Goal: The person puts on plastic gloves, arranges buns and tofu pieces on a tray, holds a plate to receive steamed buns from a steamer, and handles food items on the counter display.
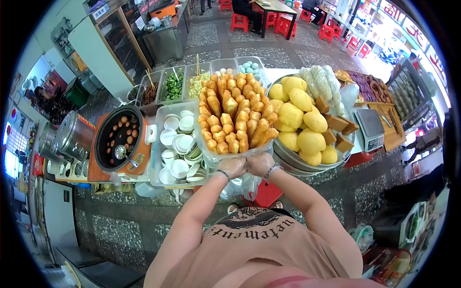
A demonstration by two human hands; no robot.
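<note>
My left hand (232,167) and my right hand (260,164), both in thin clear gloves, meet in front of the tub of fried dough sticks (235,114). Their fingers are curled in against each other; whatever they pinch, if anything, is hidden. The dough sticks stand upright in tight rows just beyond my knuckles. Crumpled clear plastic bags (238,187) hang right below the hands. On the left is a clear bin (154,165) of small white bowls (180,169). A round steamer (288,164) heaped with yellow buns (311,140) stands on the right.
A black pot (106,145) holds brown eggs and a ladle at left. Tubs of chopped greens (172,85) and pale eggs (249,67) line the back. A scale (370,128) stands right. A red stool (267,194) is below; seated people are beyond.
</note>
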